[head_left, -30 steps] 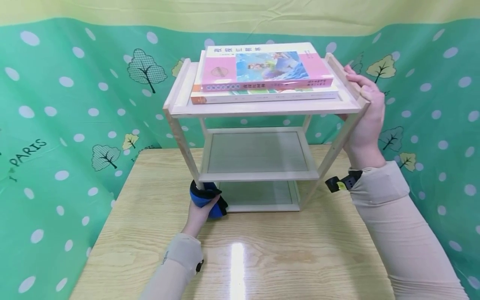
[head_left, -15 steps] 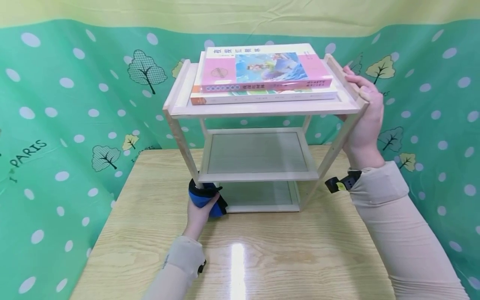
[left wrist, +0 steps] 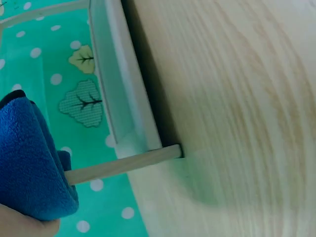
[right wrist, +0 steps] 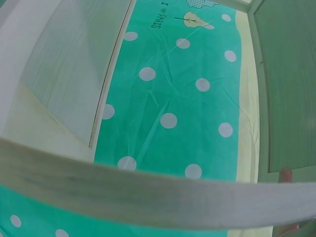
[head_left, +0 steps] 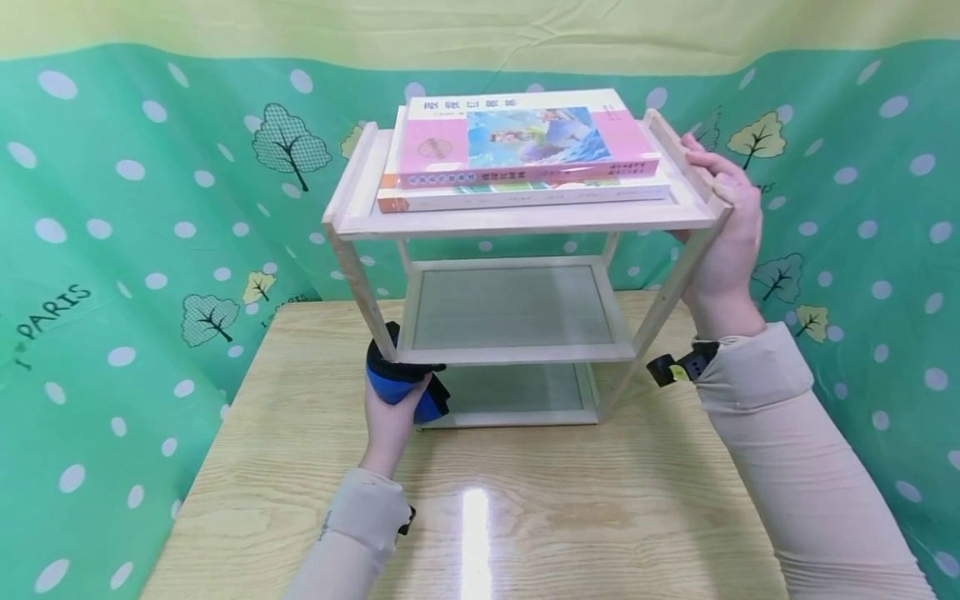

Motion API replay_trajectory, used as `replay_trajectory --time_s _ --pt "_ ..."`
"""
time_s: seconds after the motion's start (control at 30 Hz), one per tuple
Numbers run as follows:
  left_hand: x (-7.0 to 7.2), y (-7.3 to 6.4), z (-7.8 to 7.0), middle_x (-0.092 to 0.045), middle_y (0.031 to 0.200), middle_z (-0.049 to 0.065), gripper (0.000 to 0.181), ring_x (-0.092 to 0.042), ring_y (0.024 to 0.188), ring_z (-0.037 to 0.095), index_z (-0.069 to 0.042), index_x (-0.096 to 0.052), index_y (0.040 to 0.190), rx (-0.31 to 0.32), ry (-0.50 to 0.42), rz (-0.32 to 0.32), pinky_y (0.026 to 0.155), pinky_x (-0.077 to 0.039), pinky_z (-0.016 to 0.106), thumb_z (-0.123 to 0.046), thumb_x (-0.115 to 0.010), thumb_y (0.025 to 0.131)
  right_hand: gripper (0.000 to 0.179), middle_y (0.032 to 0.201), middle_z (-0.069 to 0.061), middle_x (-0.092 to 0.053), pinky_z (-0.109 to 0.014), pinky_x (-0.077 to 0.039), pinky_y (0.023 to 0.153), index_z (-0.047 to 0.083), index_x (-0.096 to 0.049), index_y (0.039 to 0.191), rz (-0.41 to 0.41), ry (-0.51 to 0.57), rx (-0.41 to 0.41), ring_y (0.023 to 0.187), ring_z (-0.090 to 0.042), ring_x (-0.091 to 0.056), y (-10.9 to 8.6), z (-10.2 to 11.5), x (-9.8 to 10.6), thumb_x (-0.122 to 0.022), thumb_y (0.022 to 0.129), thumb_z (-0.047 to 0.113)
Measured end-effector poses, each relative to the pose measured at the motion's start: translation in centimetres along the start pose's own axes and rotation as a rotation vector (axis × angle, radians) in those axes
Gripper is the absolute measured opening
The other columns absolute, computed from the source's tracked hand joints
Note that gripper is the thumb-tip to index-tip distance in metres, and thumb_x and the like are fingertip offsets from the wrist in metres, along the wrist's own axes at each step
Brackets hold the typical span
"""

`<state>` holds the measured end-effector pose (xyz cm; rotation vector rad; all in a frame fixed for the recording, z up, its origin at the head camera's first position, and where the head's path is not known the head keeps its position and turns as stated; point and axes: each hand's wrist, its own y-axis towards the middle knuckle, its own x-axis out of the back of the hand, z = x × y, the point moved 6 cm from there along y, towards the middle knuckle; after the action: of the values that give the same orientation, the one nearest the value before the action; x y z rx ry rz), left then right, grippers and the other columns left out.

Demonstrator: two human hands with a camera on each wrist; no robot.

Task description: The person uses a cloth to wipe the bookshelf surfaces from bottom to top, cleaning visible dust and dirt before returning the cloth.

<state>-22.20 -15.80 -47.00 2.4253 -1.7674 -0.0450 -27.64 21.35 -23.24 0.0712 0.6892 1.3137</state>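
Observation:
A pale wooden shelf rack (head_left: 517, 355) with three tiers stands on the table. My left hand (head_left: 392, 421) grips a blue cloth (head_left: 390, 386) with black edging, wrapped around the rack's front left leg below the middle tier. The left wrist view shows the folded blue cloth (left wrist: 34, 163) around that leg (left wrist: 123, 165), whose lower end is bare. My right hand (head_left: 726, 233) holds the top right side rail, its fingers over the outer edge and its thumb side hidden beneath. In the right wrist view a fingertip (right wrist: 285, 175) shows by the top board's underside.
Two books lie stacked on the top tier, a pink and white book (head_left: 525, 137) over a white-spined book (head_left: 525, 198). A green dotted curtain (head_left: 135, 208) hangs behind and beside the wood-grain table (head_left: 555, 517). The middle tier (head_left: 513, 308) has a grey-green panel.
My left hand and the blue cloth have slid a little up the front left leg, uncovering the leg's lower end. My right hand keeps its hold on the top rail.

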Motion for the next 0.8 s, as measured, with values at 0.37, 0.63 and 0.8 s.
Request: replay_trajectory --time_s 0.37,0.63,0.8 --pt "-0.1 0.0 -1.2 -0.051 0.142 0.010 0.074 -0.045 0.134 0.024 -0.009 -0.035 0.147 -0.064 -0.016 -0.028 0.116 -0.032 0.046 -0.002 -0.074 0.085 0.040 0.147 -0.003 -0.051 -0.026 -0.055 0.091 0.007 -0.065 0.116 0.000 -0.007 -0.001 0.138 -0.022 -0.046 0.1 0.1 0.1 -0.032 0.100 0.022" --pt "-0.2 0.1 -0.6 -0.046 0.148 0.008 0.075 -0.040 0.139 0.026 -0.014 -0.029 0.150 -0.025 0.018 0.033 0.118 -0.030 0.050 -0.013 -0.073 0.089 0.039 0.147 -0.003 -0.051 -0.025 -0.055 0.088 0.006 -0.066 0.114 -0.003 0.002 0.009 0.138 -0.023 -0.046 0.1 0.3 0.1 -0.032 0.100 0.022" --pt "0.0 -0.2 1.0 -0.045 0.148 0.009 0.077 -0.041 0.138 0.026 -0.015 -0.028 0.151 0.028 0.049 0.042 0.117 -0.031 0.049 -0.017 -0.074 0.088 0.039 0.148 -0.004 -0.050 -0.024 -0.055 0.087 0.007 -0.066 0.114 0.008 0.001 0.007 0.139 -0.024 -0.045 -0.1 0.1 0.0 -0.033 0.100 0.022"
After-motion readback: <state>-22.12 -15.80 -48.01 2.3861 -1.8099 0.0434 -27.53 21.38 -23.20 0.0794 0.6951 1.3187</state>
